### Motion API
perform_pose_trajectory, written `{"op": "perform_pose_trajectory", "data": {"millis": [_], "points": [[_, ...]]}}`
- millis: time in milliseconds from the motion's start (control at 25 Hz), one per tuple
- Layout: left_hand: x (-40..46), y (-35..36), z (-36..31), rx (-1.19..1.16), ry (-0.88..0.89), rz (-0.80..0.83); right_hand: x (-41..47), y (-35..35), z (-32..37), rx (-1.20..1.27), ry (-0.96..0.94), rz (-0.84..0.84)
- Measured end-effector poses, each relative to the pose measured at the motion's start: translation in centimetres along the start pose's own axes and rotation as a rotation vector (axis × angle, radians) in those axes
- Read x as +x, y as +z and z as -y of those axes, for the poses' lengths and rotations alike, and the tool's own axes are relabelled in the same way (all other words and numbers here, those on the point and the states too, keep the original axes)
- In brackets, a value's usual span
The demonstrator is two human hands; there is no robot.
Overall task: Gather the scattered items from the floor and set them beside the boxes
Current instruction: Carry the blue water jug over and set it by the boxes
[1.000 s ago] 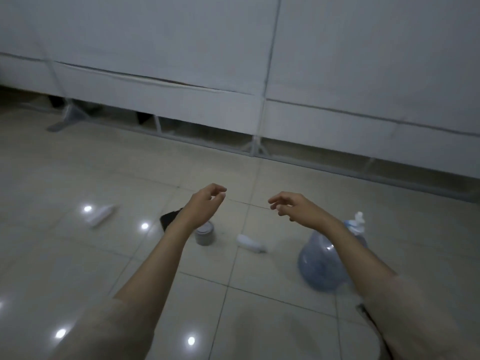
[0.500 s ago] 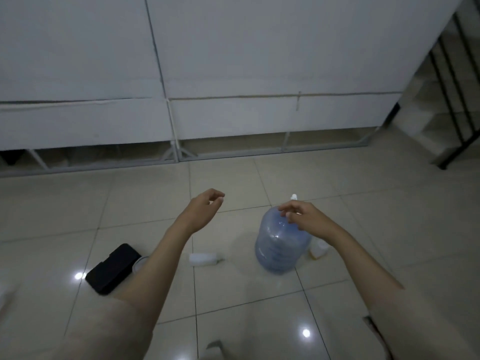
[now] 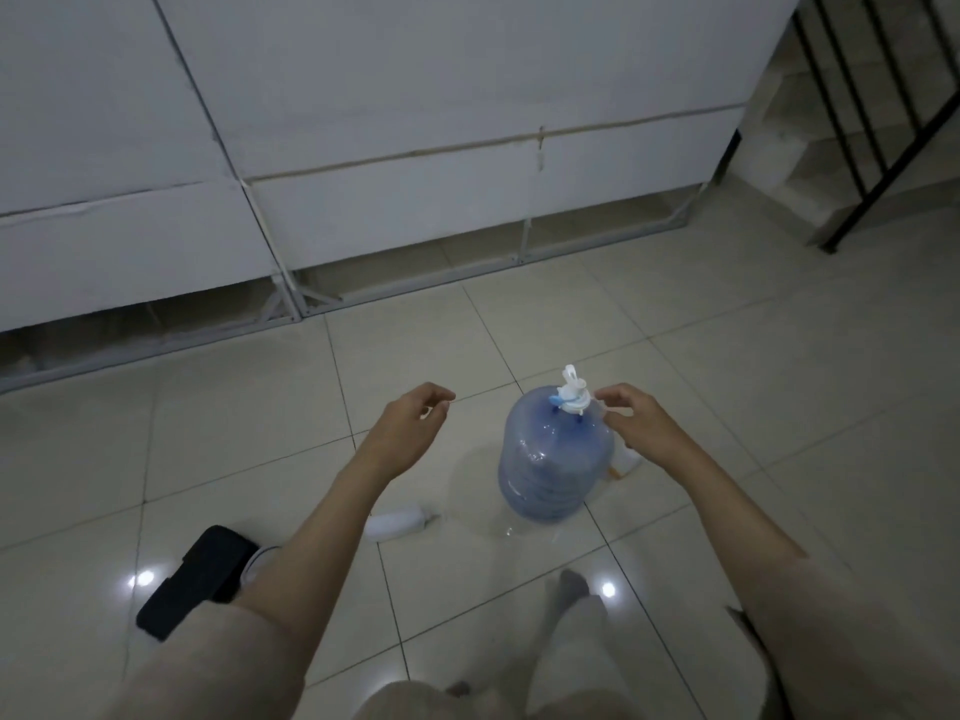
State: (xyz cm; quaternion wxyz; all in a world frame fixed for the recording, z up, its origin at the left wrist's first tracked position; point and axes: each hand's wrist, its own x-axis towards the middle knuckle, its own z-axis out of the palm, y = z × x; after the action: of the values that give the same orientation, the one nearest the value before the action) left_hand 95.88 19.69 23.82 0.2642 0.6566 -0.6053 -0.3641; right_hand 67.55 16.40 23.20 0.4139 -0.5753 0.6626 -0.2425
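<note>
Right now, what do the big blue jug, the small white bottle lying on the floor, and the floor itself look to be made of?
Blue jug: translucent blue plastic, see-through ribbed walls, white plastic cap. White bottle: probably opaque matte plastic; too small to be sure. Floor: glossy glazed tiles, going by grout lines and mirrored light spots.

Both hands [image 3: 410,426] outstretched, fingers [image 3: 613,394] loosely curled

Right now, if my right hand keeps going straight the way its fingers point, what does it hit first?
Probably the white pump cap on the big translucent blue water jug. The right hand points left toward it, fingertips apparently just short of it, though depth is unclear.
</note>
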Motion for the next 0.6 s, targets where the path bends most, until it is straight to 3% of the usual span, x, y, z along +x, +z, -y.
{"op": "perform_pose_trajectory", "data": {"millis": [160, 480, 600], "points": [[3.7, 1.9, -0.1, -0.009, 0.003, 0.016, 4.3, 0.2, -1.5, 0.006, 0.064, -0.030], [14.7, 8.1, -1.0, -0.020, -0.080, -0.038, 17.8, 0.1, -5.5, 0.017, 0.205, 0.077], [18.6, 12.3, -1.5, -0.002, -0.118, 0.013, 22.3, 0.3, -8.5, 0.005, 0.304, 0.147]]}}
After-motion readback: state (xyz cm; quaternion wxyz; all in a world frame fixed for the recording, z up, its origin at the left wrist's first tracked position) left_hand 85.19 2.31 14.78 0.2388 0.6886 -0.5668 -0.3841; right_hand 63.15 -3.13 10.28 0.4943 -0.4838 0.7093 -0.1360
